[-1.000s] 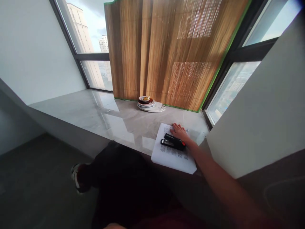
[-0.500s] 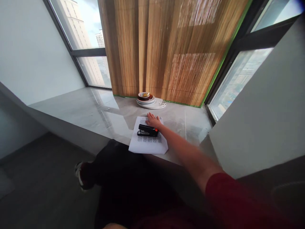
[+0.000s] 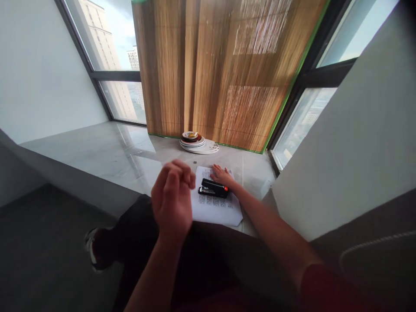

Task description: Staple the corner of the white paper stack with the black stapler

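Note:
My right hand [image 3: 222,175] lies with outstretched fingers on the upper part of the printed paper sheets [image 3: 216,213], just behind a black stapler [image 3: 214,189]. The stapler rests on its side on the sheets, its red-marked end towards my right wrist. My left hand [image 3: 173,201] is raised in front of the sheets' left edge, close to the camera. Its fingers are curled in, and I cannot make out whether anything is between them. A tiny dark piece [image 3: 195,162] lies on the sill beyond the sheets.
A stack of plates [image 3: 195,143], with a small colourful item on top, stands on the pale glossy window sill [image 3: 97,143]. Behind it hangs a bamboo blind [image 3: 208,73] with green edging. Walls and windows flank both sides; my bent leg is below the front edge.
My left hand has risen into view from the bottom edge, fingers curled. The sheets, stapler and right hand now appear further right relative to the plates. The camera view has shifted slightly.

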`<state>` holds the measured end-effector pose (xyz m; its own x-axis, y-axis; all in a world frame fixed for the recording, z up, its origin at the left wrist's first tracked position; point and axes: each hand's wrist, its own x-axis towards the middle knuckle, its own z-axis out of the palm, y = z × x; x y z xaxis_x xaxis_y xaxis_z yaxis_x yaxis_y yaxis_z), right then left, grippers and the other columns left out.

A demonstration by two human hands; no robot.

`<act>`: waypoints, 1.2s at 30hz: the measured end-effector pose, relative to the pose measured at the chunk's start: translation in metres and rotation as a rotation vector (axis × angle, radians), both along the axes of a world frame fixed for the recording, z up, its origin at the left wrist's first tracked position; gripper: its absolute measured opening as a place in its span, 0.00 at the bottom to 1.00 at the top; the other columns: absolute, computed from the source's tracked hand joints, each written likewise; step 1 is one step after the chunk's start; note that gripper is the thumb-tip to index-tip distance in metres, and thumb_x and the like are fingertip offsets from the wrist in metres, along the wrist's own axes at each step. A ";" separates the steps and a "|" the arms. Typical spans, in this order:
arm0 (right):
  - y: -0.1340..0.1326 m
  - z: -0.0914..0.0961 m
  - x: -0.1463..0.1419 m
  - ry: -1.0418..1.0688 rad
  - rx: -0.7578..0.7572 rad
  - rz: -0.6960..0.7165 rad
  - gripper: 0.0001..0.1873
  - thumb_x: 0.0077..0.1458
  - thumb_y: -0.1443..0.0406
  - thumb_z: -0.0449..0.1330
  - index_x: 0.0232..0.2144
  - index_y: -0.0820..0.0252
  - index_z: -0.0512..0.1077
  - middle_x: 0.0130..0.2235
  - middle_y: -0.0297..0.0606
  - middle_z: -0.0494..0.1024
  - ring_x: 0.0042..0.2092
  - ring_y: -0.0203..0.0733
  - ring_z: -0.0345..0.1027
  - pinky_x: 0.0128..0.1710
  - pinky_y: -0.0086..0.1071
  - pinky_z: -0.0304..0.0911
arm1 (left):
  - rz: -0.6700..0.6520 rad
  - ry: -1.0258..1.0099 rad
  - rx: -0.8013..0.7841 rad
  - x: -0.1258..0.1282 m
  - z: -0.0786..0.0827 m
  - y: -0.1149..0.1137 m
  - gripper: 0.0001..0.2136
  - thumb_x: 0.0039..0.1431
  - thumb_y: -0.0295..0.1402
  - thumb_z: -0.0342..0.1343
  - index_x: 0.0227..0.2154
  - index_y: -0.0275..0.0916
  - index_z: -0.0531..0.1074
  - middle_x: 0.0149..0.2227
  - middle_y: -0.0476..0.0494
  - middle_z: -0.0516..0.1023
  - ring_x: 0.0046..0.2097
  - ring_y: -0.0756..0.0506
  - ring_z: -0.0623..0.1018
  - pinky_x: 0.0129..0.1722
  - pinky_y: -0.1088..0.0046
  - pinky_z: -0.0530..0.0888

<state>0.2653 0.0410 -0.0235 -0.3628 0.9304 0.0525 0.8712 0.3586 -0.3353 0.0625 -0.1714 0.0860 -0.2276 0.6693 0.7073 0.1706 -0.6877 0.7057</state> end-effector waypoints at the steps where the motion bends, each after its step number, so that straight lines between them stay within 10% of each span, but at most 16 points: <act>1: -0.003 0.005 0.003 0.044 0.014 -0.027 0.30 0.69 0.61 0.54 0.70 0.61 0.58 0.74 0.49 0.51 0.75 0.53 0.42 0.72 0.57 0.38 | 0.031 0.001 -0.039 -0.001 -0.001 0.022 0.19 0.75 0.44 0.44 0.30 0.42 0.70 0.30 0.45 0.76 0.34 0.45 0.76 0.38 0.67 0.76; 6: -0.032 0.039 0.015 0.347 0.174 -0.148 0.18 0.72 0.59 0.50 0.53 0.58 0.75 0.55 0.46 0.79 0.55 0.48 0.74 0.58 0.43 0.65 | 0.208 0.458 -0.409 -0.023 -0.054 0.098 0.15 0.70 0.39 0.52 0.27 0.41 0.73 0.30 0.43 0.81 0.36 0.42 0.80 0.40 0.67 0.73; 12: -0.080 0.039 0.024 0.306 0.138 0.108 0.24 0.52 0.53 0.72 0.47 0.57 0.76 0.43 0.40 0.80 0.43 0.46 0.75 0.45 0.36 0.67 | 0.083 0.847 -0.513 -0.032 -0.106 0.092 0.17 0.68 0.31 0.53 0.58 0.40 0.74 0.64 0.37 0.73 0.66 0.38 0.70 0.66 0.58 0.63; 17: -0.100 0.025 0.020 0.465 0.146 0.190 0.12 0.57 0.64 0.68 0.44 0.53 0.78 0.40 0.35 0.82 0.42 0.46 0.76 0.44 0.35 0.67 | 0.008 0.932 -0.526 -0.038 -0.105 0.089 0.19 0.66 0.33 0.57 0.58 0.39 0.74 0.64 0.35 0.73 0.68 0.36 0.68 0.68 0.56 0.61; 25: -0.092 0.016 0.014 0.579 0.201 0.079 0.20 0.51 0.72 0.67 0.47 0.53 0.78 0.45 0.39 0.83 0.48 0.51 0.76 0.53 0.43 0.68 | -0.040 1.073 -0.470 -0.048 -0.088 0.092 0.16 0.59 0.41 0.64 0.49 0.43 0.77 0.56 0.39 0.78 0.60 0.33 0.72 0.61 0.53 0.65; 36: -0.074 0.003 0.006 1.066 0.122 -0.197 0.15 0.55 0.56 0.54 0.34 0.55 0.77 0.38 0.38 0.82 0.41 0.47 0.74 0.45 0.39 0.66 | 0.018 1.012 -0.519 -0.036 -0.094 0.084 0.19 0.66 0.39 0.57 0.57 0.40 0.71 0.56 0.39 0.77 0.62 0.37 0.72 0.63 0.56 0.63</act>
<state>0.2714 -0.0333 -0.0208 0.0791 0.9344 0.3474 0.1997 0.3266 -0.9238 0.0268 -0.0876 -0.0078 0.2778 0.9375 0.2098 0.8307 -0.3441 0.4376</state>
